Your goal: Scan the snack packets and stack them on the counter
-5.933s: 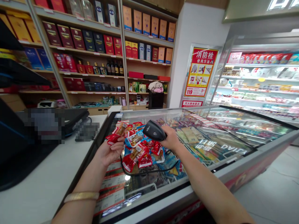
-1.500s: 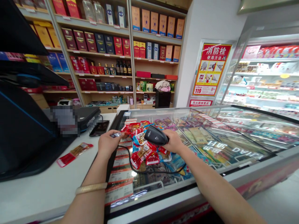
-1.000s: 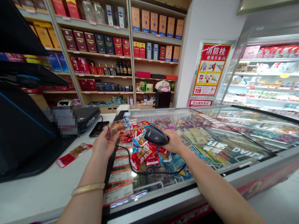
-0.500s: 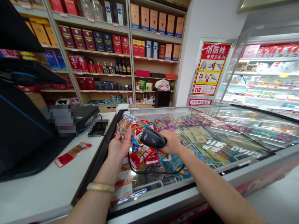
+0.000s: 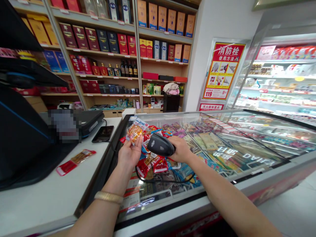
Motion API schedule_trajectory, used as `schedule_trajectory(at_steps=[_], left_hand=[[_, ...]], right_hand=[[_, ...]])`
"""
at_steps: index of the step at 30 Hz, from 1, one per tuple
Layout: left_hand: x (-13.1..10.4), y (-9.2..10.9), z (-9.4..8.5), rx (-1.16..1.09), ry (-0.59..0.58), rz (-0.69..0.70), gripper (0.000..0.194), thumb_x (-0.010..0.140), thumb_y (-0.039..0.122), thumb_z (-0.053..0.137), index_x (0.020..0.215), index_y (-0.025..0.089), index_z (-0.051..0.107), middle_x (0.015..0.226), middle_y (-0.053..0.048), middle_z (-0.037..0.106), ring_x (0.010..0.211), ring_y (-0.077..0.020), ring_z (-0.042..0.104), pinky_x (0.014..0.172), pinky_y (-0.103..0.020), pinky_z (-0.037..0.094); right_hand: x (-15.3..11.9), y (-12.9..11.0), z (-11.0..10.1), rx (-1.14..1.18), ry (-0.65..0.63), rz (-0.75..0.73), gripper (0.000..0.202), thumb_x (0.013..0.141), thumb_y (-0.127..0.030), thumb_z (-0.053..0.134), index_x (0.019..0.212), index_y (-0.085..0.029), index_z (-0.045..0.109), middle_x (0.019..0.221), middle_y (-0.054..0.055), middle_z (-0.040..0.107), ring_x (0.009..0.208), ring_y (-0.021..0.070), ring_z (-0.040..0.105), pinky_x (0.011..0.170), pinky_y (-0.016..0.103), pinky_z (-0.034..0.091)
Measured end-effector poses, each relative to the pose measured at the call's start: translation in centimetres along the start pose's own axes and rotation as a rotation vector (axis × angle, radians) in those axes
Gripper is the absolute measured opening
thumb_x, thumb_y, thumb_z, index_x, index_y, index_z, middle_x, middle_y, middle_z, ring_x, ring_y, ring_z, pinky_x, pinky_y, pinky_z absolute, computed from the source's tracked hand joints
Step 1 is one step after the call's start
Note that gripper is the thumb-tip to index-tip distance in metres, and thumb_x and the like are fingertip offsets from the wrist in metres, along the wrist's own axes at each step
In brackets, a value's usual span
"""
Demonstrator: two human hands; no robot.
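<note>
My left hand [image 5: 130,152] grips a clear snack packet [image 5: 135,131] with blue and white print and orange-brown food inside. My right hand [image 5: 181,148] is wrapped round the handle of a black barcode scanner [image 5: 161,144], whose head points left toward that packet. A small gap lies between scanner and packet. Under both hands, a pile of red and blue snack packets [image 5: 160,164] rests on the glass top of a chest freezer [image 5: 158,189]. The scanner's black cable [image 5: 164,181] loops across the glass. Part of the pile is hidden behind the scanner.
On the white counter [image 5: 81,194] at left lie a single red snack packet [image 5: 75,162] and a black phone [image 5: 103,134]. A dark checkout terminal [image 5: 22,131] stands at far left. Shelves of boxed bottles [image 5: 106,42] line the back; a lit refrigerated case [image 5: 286,75] is at right.
The packet in my left hand has shifted slightly right, closer to the scanner, and tilted so its orange contents show more. My right hand and the scanner have barely moved.
</note>
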State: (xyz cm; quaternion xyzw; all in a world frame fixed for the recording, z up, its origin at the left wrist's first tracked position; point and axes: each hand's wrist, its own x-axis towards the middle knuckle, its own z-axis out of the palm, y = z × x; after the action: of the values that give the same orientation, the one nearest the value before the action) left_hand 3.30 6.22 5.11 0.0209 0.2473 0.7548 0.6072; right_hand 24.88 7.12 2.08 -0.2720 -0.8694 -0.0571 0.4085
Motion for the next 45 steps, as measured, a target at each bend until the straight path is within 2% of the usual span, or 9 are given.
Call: schedule_trajectory(at_steps=[9,14,20,25,29,33,35,39,45], left_hand=[[0.2,0.7,0.2,-0.049,-0.003,0.005,0.036,0.095,0.009,0.032,0.118,0.010,0.060,0.103,-0.015,0.072,0.095,-0.0202,0.071,0.075,-0.029,0.061],[1.1,4.6,0.4,-0.006,0.085,0.239,0.036,0.095,0.010,0.029,0.114,0.009,0.059,0.101,-0.014,0.071,0.099,-0.0168,0.069,0.079,-0.024,0.059],[2.0,10.2,-1.2,0.000,0.285,0.506,0.034,0.098,0.015,0.021,0.109,0.021,0.053,0.103,-0.006,0.064,0.110,-0.0125,0.064,0.076,-0.019,0.058],[2.3,11.8,-2.1,0.017,0.431,0.623,0.026,0.096,0.020,0.021,0.089,0.022,0.046,0.090,-0.001,0.061,0.115,-0.0127,0.058,0.089,-0.023,0.055],[2.3,10.7,-1.8,0.184,0.369,0.574,0.025,0.093,0.019,0.024,0.089,0.022,0.049,0.092,-0.006,0.062,0.117,-0.0136,0.058,0.094,-0.026,0.053],[2.8,7.9,-1.6,0.338,0.224,0.520,0.012,0.082,0.015,0.046,0.087,0.019,0.056,0.094,-0.008,0.067,0.102,-0.0148,0.066,0.093,-0.029,0.054],[3.2,6.4,-1.9,0.615,0.153,0.533,0.015,0.079,0.017,0.050,0.091,0.017,0.061,0.093,-0.009,0.069,0.098,-0.0170,0.068,0.091,-0.032,0.054],[4.2,4.1,-3.0,1.406,0.025,0.523,0.033,0.082,0.026,0.049,0.107,0.014,0.065,0.099,-0.013,0.073,0.098,-0.0231,0.068,0.090,-0.037,0.053],[4.8,2.2,-3.7,1.722,-0.026,0.572,0.045,0.076,0.016,0.058,0.120,0.016,0.066,0.126,-0.017,0.065,0.128,-0.0332,0.051,0.113,-0.053,0.024]], right_hand=[[-0.1,0.1,0.1,0.011,0.022,-0.006,0.020,0.075,-0.033,0.061,0.091,-0.021,0.060,0.080,0.006,0.067,0.072,0.0213,0.062,0.068,0.032,0.049],[-0.2,0.5,0.0,0.024,0.054,0.010,0.023,0.073,-0.030,0.063,0.095,-0.021,0.062,0.084,0.008,0.069,0.076,0.0224,0.064,0.070,0.033,0.051],[-0.2,0.8,-0.1,0.027,0.060,0.038,0.019,0.072,-0.027,0.063,0.090,-0.021,0.063,0.081,0.007,0.069,0.074,0.0222,0.064,0.068,0.033,0.051],[-0.2,0.8,-0.3,0.044,0.084,0.030,0.015,0.073,-0.029,0.064,0.086,-0.021,0.061,0.079,0.007,0.068,0.071,0.0211,0.062,0.067,0.032,0.050],[-0.2,1.0,-0.3,0.053,0.088,0.038,0.013,0.074,-0.028,0.063,0.085,-0.021,0.061,0.078,0.006,0.067,0.073,0.0213,0.062,0.068,0.032,0.050],[-0.2,1.2,-0.3,0.055,0.106,0.038,0.014,0.075,-0.029,0.063,0.086,-0.021,0.061,0.078,0.007,0.068,0.072,0.0213,0.062,0.068,0.032,0.050],[-0.3,1.2,-0.3,0.050,0.119,0.036,0.014,0.075,-0.029,0.063,0.086,-0.020,0.061,0.078,0.007,0.068,0.072,0.0211,0.062,0.067,0.032,0.050],[-0.3,1.3,-0.2,0.046,0.113,0.039,0.015,0.075,-0.029,0.063,0.087,-0.020,0.062,0.080,0.008,0.069,0.074,0.0217,0.063,0.069,0.032,0.050],[-0.4,1.4,-0.1,0.049,0.101,0.040,0.017,0.075,-0.028,0.065,0.090,-0.020,0.063,0.082,0.008,0.069,0.077,0.0219,0.065,0.072,0.033,0.051]])
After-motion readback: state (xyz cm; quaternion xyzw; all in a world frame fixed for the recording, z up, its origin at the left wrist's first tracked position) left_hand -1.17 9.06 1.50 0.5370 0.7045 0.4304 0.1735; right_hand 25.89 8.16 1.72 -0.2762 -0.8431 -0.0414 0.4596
